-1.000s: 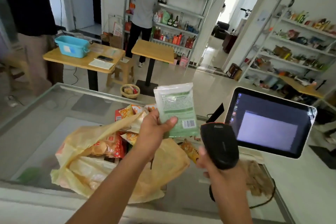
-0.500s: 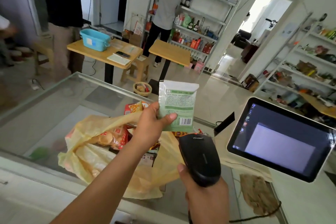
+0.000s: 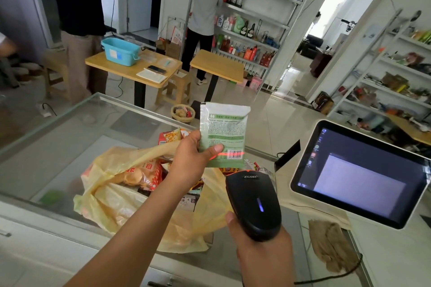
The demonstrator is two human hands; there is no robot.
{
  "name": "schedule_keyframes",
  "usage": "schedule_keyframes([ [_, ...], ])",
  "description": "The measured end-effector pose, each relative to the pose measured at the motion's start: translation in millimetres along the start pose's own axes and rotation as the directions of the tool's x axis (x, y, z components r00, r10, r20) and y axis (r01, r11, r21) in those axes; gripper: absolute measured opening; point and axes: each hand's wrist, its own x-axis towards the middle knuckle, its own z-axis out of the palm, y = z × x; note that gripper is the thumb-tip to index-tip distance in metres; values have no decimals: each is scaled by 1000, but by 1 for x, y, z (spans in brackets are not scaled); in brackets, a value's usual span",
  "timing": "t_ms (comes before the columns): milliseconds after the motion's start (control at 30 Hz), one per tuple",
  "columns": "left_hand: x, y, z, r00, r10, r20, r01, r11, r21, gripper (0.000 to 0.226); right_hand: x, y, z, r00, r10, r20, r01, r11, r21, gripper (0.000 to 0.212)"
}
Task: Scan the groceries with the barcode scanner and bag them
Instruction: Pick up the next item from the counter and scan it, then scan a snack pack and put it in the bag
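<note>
My left hand [image 3: 190,162] holds up a white and green packet [image 3: 222,133] above the counter, thumb across its lower front. A red scan line crosses the barcode at the packet's bottom. Just below it, my right hand [image 3: 261,251] grips a black barcode scanner [image 3: 253,200], whose blue light is on and whose head points up at the packet. Under my left arm lies an open yellow plastic bag [image 3: 109,198] holding several snack packs.
The bag sits on a glass-topped counter [image 3: 58,137]. A touchscreen terminal [image 3: 359,172] stands at the right, with a brown cloth [image 3: 331,244] below it. Beyond are wooden tables, a blue basket [image 3: 120,51], stocked shelves and two standing people.
The scanner has moved left and closer under the packet, and the red scan line now lies on the barcode. The view has shifted to the left.
</note>
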Motion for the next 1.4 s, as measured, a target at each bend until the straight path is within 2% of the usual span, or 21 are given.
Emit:
schedule_keyframes([
  [167,2,-3,0,1000,3,9,-3,1000,-3,28,3,6,-3,999,-19,-30,19,1000,19,26],
  [300,3,-1,-8,1000,7,19,-8,1000,8,30,6,5,-3,995,96,-29,-95,995,39,36],
  [367,2,2,-24,999,29,15,-30,999,25,29,12,7,-7,992,108,-60,-102,991,84,35],
  [500,0,10,-70,995,94,25,-97,982,161,15,39,12,-4,986,64,-154,-48,993,106,28],
  [567,-5,8,-92,987,123,103,-146,956,255,17,54,17,7,989,84,-120,-73,993,97,31],
  [667,-13,-7,-115,948,112,299,-248,847,470,14,71,27,31,981,195,-4,-194,975,111,38],
  [733,-16,-24,-122,892,105,440,-371,726,578,15,80,30,39,965,260,24,-260,952,164,40],
  [867,-14,-58,-124,779,141,611,-614,368,698,54,95,10,27,957,273,-101,-205,878,432,35],
  [900,-11,-67,-125,743,94,662,-655,304,692,56,98,5,23,955,274,-113,-194,865,463,36],
  [967,-5,-81,-123,642,-125,757,-729,206,652,58,101,-2,19,960,260,-106,-184,866,465,39],
  [1033,2,-88,-117,557,-355,751,-756,159,635,61,98,-2,20,966,247,-74,-189,874,448,38],
  [1100,8,-84,-104,534,-461,709,-740,151,656,56,92,3,24,970,241,-39,-200,876,439,32],
  [1167,12,-86,-91,553,-465,691,-725,141,674,53,88,10,28,969,246,-36,-205,872,445,31],
  [1300,9,-104,-79,561,-483,673,-780,-35,625,61,84,20,28,968,250,-7,-224,879,422,33],
  [1400,8,-105,-78,556,-536,635,-786,-89,612,66,83,23,27,967,254,-15,-226,883,411,33],
])
